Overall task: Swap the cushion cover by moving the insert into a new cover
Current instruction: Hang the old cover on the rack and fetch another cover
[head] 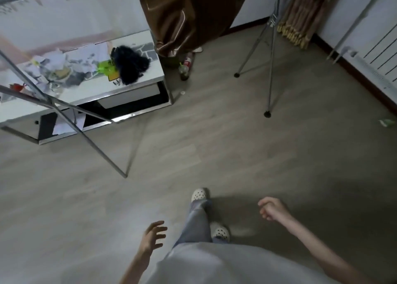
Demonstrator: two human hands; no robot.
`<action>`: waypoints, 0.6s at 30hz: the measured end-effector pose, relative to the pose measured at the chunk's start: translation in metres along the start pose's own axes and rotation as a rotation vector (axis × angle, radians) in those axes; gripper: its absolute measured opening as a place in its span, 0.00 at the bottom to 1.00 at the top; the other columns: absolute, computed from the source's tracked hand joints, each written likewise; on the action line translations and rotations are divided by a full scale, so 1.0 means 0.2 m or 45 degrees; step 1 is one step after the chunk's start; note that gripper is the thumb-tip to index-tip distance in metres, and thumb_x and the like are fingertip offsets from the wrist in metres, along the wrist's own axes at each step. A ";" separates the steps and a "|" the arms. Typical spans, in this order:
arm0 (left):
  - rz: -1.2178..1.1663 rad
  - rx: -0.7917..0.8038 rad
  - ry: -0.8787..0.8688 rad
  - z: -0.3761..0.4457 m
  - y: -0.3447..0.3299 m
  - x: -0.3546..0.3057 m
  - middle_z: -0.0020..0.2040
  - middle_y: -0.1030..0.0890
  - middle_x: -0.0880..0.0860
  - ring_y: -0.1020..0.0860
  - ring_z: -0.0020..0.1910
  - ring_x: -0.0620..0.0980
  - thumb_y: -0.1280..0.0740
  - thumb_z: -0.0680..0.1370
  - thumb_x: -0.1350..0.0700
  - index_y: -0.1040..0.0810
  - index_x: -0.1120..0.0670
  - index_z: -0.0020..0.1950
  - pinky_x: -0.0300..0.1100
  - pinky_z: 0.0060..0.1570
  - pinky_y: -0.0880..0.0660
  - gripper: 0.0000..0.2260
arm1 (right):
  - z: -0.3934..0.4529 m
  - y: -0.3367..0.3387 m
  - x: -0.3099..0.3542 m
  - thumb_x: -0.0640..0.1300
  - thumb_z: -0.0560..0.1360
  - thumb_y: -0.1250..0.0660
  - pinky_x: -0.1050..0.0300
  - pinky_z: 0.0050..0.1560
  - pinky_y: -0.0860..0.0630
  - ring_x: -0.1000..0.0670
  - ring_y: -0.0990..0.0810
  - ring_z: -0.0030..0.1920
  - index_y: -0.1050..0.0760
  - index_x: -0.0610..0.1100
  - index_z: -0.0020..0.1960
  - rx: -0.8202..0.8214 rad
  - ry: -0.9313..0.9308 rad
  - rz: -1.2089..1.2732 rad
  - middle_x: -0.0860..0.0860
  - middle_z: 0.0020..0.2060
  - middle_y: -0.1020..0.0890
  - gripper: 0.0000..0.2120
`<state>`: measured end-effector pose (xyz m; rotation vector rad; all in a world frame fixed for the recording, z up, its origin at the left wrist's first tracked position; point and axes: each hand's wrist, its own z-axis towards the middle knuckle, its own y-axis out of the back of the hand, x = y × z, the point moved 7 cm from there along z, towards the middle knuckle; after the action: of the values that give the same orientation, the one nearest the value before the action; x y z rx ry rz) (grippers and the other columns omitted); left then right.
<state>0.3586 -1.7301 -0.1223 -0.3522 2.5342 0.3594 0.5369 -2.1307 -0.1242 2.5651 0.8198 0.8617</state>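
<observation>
No cushion, insert or cover shows in the head view. My left hand (153,236) hangs low at the bottom centre with its fingers spread and nothing in it. My right hand (271,207) is out to the right at about the same height, fingers loosely curled, palm empty. Both hands hover over bare grey floor, on either side of my legs and white perforated clogs (199,194).
A low white cabinet (133,90) cluttered with papers and a black furry object (129,65) stands at the left. Metal rack legs (268,103) cross the floor left and centre-right. A brown curtain (184,15), bottles (185,68) and a radiator (380,54) line the far wall.
</observation>
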 end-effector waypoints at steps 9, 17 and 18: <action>-0.011 -0.034 0.089 0.33 -0.06 -0.41 0.52 0.21 0.60 0.26 0.46 0.56 0.45 0.81 0.64 0.25 0.60 0.59 0.43 0.42 0.33 0.12 | 0.37 0.09 0.38 0.26 0.74 0.49 0.69 0.17 0.36 0.56 0.29 0.16 0.26 0.41 0.37 -0.020 -0.053 -0.047 0.45 0.24 0.25 0.18; 0.011 0.010 -0.263 0.61 -0.18 -1.36 0.54 0.21 0.59 0.25 0.49 0.56 0.47 0.83 0.61 0.26 0.60 0.62 0.44 0.45 0.30 0.13 | 0.68 0.26 0.81 0.25 0.74 0.46 0.70 0.18 0.35 0.58 0.29 0.16 0.25 0.41 0.38 -0.063 -0.083 0.092 0.44 0.26 0.24 0.17; 0.004 0.013 -0.296 0.62 -0.20 -1.48 0.54 0.21 0.59 0.25 0.49 0.56 0.47 0.83 0.61 0.26 0.59 0.62 0.45 0.45 0.30 0.13 | 0.71 0.30 0.90 0.27 0.75 0.45 0.69 0.18 0.35 0.57 0.29 0.16 0.25 0.41 0.36 -0.080 -0.065 0.128 0.44 0.25 0.25 0.16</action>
<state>0.6727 -1.6763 -0.0672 -0.2853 2.3085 0.3665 0.7695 -2.0844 -0.1259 2.5802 0.6441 0.8336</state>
